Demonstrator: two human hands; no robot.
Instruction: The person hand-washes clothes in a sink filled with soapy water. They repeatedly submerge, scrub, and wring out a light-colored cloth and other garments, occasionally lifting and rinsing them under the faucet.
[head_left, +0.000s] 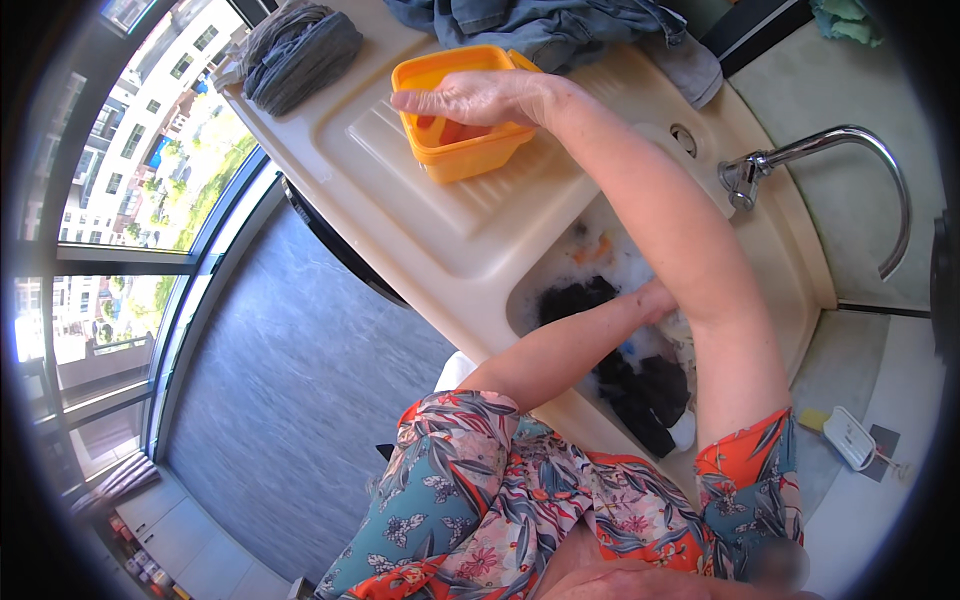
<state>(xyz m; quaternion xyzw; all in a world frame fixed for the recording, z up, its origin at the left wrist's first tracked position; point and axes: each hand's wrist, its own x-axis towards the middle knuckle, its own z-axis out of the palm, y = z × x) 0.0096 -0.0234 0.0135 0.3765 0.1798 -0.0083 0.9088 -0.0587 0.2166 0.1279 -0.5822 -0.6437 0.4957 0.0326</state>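
My right hand (472, 101) reaches over a yellow-orange plastic tub (469, 161), thumb stretched across the opening. Its fingers dip inside, where I cannot tell what they touch. The tub stands on the ribbed washboard (517, 180) of a cream laundry sink. My left hand (657, 301) is down in the sink basin, mostly hidden behind my right forearm. Dark wet cloth (649, 397) lies around it in sudsy water, and another black piece (577, 296) is farther up the basin. An orange patch (592, 249) shows through the foam. What the left hand holds is hidden.
A curved chrome faucet (832, 142) rises at the right. Grey cloth (300, 56) sits at the sink's far left corner, blue garments (525, 26) along its far edge. A white brush-like item (851, 439) lies at right. Windows (127, 225) line the left.
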